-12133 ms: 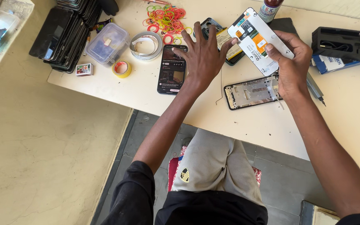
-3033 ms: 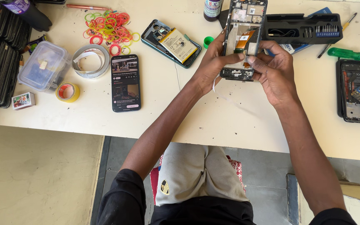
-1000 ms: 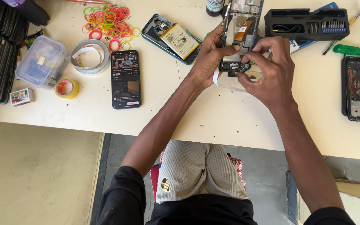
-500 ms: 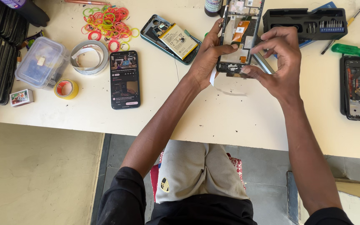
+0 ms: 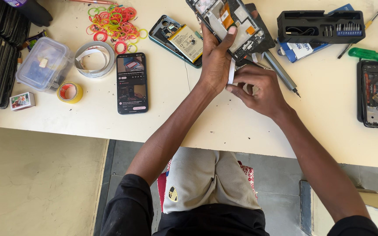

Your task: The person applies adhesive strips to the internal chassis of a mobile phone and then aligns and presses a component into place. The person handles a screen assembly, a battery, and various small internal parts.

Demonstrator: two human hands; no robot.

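Your left hand and right hand are bare, with no rings, watch or gloves. You wear a black top with sleeves pushed up past the elbows, and light beige shorts bearing a small yellow-and-black crest.

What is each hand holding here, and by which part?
The left hand grips the opened phone frame with exposed boards at its lower end. The right hand pinches the thin white strip hanging beneath it.

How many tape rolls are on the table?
2: a yellow tape roll beside the clear plastic box, and a larger grey tape roll just left of the lit phone. Others may lie out of frame.
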